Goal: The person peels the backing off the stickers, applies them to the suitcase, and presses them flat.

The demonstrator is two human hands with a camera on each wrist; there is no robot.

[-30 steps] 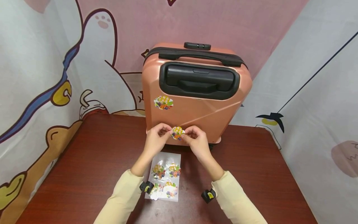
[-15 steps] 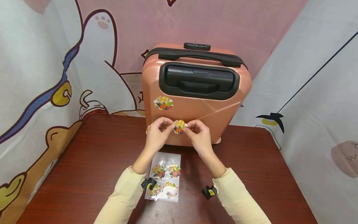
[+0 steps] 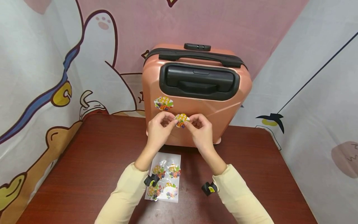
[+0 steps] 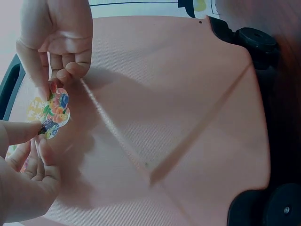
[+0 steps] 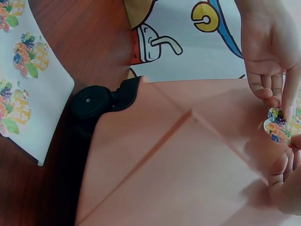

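A small scalloped sticker (image 3: pixel 182 120) with yellow, orange and blue fruit print is stretched between both hands in front of the suitcase (image 3: pixel 195 107). My left hand (image 3: pixel 160 130) pinches its left edge between thumb and fingers. On the other side, my right hand (image 3: pixel 202 132) pinches the right edge. Both wrist views show the sticker (image 4: pixel 52 110) close to the pink shell; whether it touches the shell I cannot tell. Up and to the left, a similar fruit sticker (image 3: pixel 163 103) lies flat on the suitcase.
On the brown table (image 3: pixel 106 149), a white sheet (image 3: pixel 177 155) with several fruit stickers lies below the hands. The suitcase stands upright with a black handle recess (image 3: pixel 199 81) near its top; black wheels (image 5: pixel 89 101) show at its base. Printed cloth (image 3: pixel 302 77) hangs behind.
Both hands have moved upward and slightly right along the suitcase front, carrying the sticker toward the one on the shell. The sheet and suitcase have stayed in place.
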